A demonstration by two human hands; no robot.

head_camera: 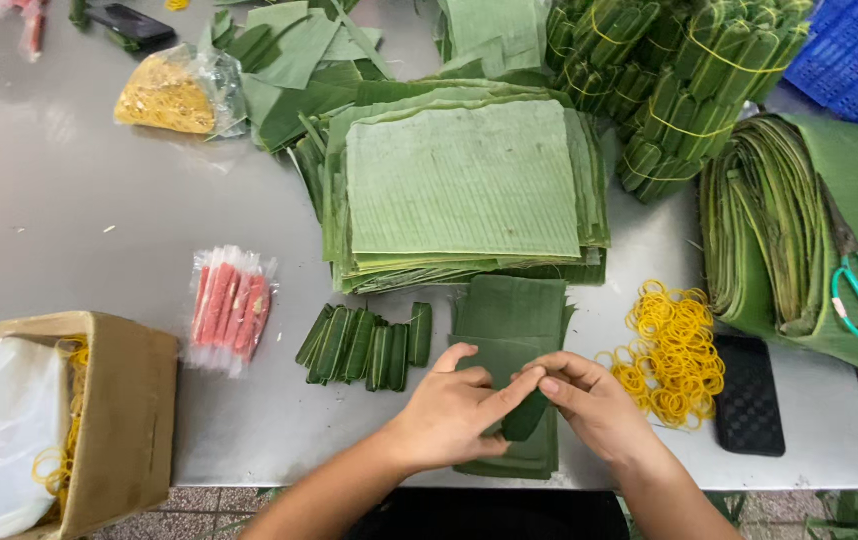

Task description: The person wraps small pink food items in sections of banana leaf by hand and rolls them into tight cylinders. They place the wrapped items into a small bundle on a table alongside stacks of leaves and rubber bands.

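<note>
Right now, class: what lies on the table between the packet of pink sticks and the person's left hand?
In the head view, a row of small folded leaf parcels lies between the packet of pink sticks and the left hand.

A clear packet of red sticks (230, 309) lies just right of the open cardboard box (129, 400). Far behind the box, a clear bag of yellow bands (177, 92) rests.
</note>
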